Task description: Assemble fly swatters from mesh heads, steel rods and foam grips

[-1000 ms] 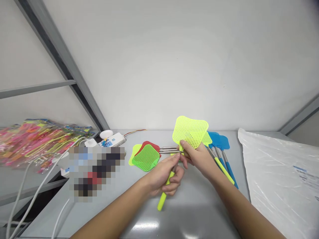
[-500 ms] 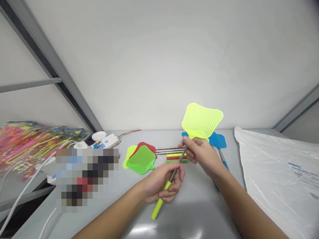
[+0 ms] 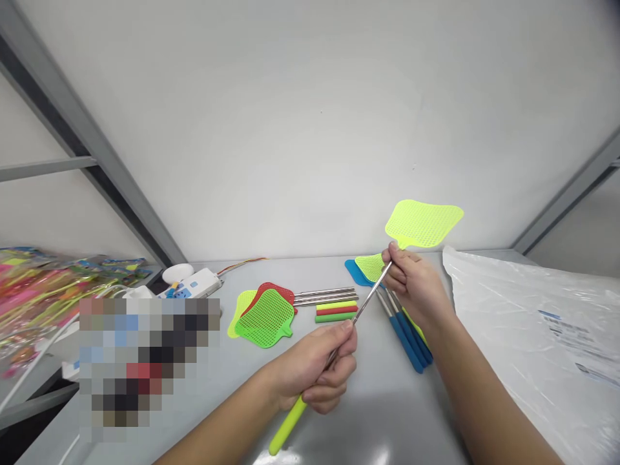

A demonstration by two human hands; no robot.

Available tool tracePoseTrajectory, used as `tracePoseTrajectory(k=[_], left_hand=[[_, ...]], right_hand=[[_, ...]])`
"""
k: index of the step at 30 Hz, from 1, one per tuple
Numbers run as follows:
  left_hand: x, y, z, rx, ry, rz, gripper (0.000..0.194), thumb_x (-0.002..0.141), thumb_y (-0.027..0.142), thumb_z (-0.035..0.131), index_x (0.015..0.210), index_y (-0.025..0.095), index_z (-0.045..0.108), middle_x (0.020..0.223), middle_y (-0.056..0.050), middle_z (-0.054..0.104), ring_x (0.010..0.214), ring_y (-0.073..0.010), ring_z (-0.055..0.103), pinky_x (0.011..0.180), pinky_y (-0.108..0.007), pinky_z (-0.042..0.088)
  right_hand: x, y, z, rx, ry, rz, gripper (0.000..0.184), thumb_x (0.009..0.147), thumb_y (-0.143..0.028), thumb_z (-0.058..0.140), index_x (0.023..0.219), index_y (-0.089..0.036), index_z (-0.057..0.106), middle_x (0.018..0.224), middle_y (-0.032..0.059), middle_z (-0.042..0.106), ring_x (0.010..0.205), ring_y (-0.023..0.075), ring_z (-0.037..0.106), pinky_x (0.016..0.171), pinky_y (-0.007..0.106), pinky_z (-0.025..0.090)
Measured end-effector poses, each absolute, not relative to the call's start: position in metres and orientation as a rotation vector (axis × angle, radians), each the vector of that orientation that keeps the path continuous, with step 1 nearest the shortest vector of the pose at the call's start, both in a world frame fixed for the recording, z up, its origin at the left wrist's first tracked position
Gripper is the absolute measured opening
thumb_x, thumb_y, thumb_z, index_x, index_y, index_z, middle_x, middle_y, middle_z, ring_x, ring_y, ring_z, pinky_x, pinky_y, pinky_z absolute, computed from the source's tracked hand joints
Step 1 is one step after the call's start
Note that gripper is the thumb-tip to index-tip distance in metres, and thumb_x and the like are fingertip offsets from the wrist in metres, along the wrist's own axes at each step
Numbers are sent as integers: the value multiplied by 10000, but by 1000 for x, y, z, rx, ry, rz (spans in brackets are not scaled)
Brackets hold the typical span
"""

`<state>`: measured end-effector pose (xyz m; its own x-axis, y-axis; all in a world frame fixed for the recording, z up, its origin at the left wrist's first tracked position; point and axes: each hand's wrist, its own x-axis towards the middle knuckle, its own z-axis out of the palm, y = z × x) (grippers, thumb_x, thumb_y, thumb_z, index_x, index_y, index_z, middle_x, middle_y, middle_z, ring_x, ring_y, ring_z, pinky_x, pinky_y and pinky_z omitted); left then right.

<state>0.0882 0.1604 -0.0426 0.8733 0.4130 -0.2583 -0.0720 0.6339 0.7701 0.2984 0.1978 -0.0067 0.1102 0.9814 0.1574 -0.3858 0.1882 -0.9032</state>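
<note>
farther apart now than half a second ago, your right hand [image 3: 416, 284] and your left hand [image 3: 320, 371] show more bare metal between them, with the yellow-green swatter [image 3: 372, 292] reaching up and to the right. a pale wall [image 3: 271, 129] fills the view ahead of you, grey metal framing [image 3: 61, 97] at either side. below it runs your grey table [image 3: 227, 413], smooth and glossy near the front, so round things could roll. over on your right lies a wrinkled white plastic bag [image 3: 508, 323]; off left, a blurry heap of bright packets [image 3: 53, 297]. and your swatter's up above the table, clamped in both hands: right thumb and fingers pinched where the metal rod [image 3: 364, 305] meets the mesh head [image 3: 423, 224], left fingers curled around the rod just above the yellow-green grip [image 3: 287, 426]. it looks light; the rod should feel stiff and a bit slick, the head thin and bendy, so neck and grip seem the safest holds. just left of your right forearm, blue swatters [image 3: 404, 342] lie together. mid-table, loose mesh heads [image 3: 268, 318] overlap, then slim metal rods [image 3: 327, 296], then short coloured handles [image 3: 336, 310].
</note>
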Motion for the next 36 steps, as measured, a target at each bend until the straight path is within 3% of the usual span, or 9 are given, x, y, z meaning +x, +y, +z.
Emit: tracePoseTrajectory(k=[3,9,16,22,31,36], left_hand=[[87,161,-42,853,455,320,380,986,522,328,748,230,380,414,109,297,274,-54,135,280,-139,181],[80,166,-43,860,452,386,411,965,585,321,776,228,401,426,113,294,282,-51,133,291,-148,193],[81,162,-41,914,429,201,433,955,593,351,727,226,351,452,107,258,320,-52,120,307,-155,136],[88,157,-39,994,438,80,426,963,569,365,715,223,345,466,98,265,349,-57,128,320,-168,122],[89,152,-36,1054,443,103,424,968,549,380,702,219,348,459,101,275,341,-53,137,319,-184,125],[87,153,-40,1076,435,47,469,936,613,388,687,220,336,465,100,249,363,-57,132,333,-192,107]], right_hand=[[292,196,-8,-837,-1040,1233,307,846,-469,639,788,-169,620,488,-103,235,443,57,199,444,220,190],[256,168,-20,-929,-1536,1485,332,873,-490,591,776,-173,568,587,-46,451,517,77,356,481,235,260],[290,151,-26,-1074,-1347,1204,340,907,-499,540,827,-174,601,522,-65,389,477,81,376,479,241,287],[338,138,-10,-1071,-1037,953,305,863,-468,623,789,-172,628,547,-61,362,477,72,383,471,231,275],[295,114,-39,-1067,-975,1074,312,881,-498,584,887,-191,640,522,-53,441,471,81,402,487,237,308],[298,103,-43,-1092,-996,1038,321,903,-474,565,814,-174,640,484,-63,362,463,70,340,468,228,249]])
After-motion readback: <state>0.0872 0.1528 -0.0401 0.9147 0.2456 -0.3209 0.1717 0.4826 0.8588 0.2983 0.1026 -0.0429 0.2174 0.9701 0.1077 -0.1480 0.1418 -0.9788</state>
